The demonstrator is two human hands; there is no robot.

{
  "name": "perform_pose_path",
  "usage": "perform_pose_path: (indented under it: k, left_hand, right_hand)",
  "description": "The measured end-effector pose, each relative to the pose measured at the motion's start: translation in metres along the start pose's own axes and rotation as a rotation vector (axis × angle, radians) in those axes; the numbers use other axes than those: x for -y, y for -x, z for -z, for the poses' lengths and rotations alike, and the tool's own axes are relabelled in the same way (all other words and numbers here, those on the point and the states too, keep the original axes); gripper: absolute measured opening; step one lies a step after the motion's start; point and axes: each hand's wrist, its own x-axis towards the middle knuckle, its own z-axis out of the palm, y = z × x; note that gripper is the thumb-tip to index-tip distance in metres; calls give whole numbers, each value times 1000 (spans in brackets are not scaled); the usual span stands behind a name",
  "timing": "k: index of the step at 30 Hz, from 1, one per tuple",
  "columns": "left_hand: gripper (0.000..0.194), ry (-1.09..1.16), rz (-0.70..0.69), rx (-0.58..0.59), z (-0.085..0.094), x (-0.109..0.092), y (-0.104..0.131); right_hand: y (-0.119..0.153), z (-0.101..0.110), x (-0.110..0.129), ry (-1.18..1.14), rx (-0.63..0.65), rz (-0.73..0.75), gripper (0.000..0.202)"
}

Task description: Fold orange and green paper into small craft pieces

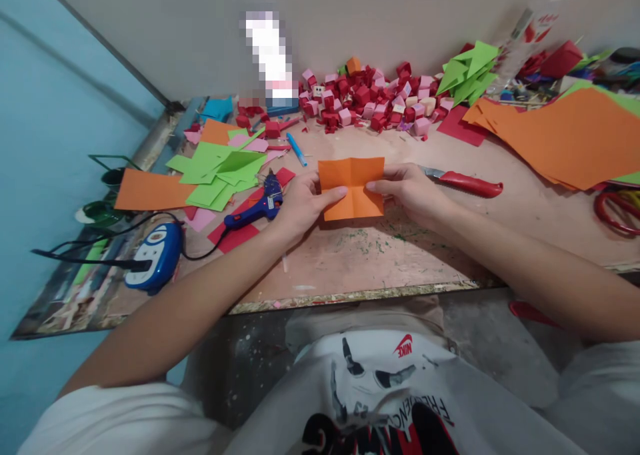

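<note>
One square of orange paper, marked with a vertical and a horizontal crease, held opened out over the table, inward of the middle of the front edge. Two bare hands on it: left hand pinching the left side, thumb on the near face, fingers mostly hidden behind; right hand pinching the right side in the same way, thumbs pointing toward each other. One blue glue gun, left of the left hand, lying over red paper. One blue and white power socket, near the front left corner, a black plug in it. One assortment of green paper pieces, toward the left edge, with one orange strip beside it. One blue pen, between the paper square and the back edge. One large heap of small red and pink paper cubes, along the middle of the back edge. One red-handled knife, just beyond the right hand. One stack of orange sheets, toward the back right corner. One pair of red loop handles, at the right edge, partly out of view.
</note>
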Motion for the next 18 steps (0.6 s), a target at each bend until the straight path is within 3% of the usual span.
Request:
perform_pose_path:
  k: [3, 9, 18]
  left_hand:
    - [49, 21, -2, -38, 0, 0, 0]
    - [43, 59, -146, -176, 3, -8, -5]
    - [32, 55, -213, -238, 9, -5, -11]
  right_hand:
    - [0, 1, -1, -26, 54, -1, 26]
    - [5, 0, 9, -149, 143, -27, 43]
    - [7, 2, 10, -164, 291, -33, 43]
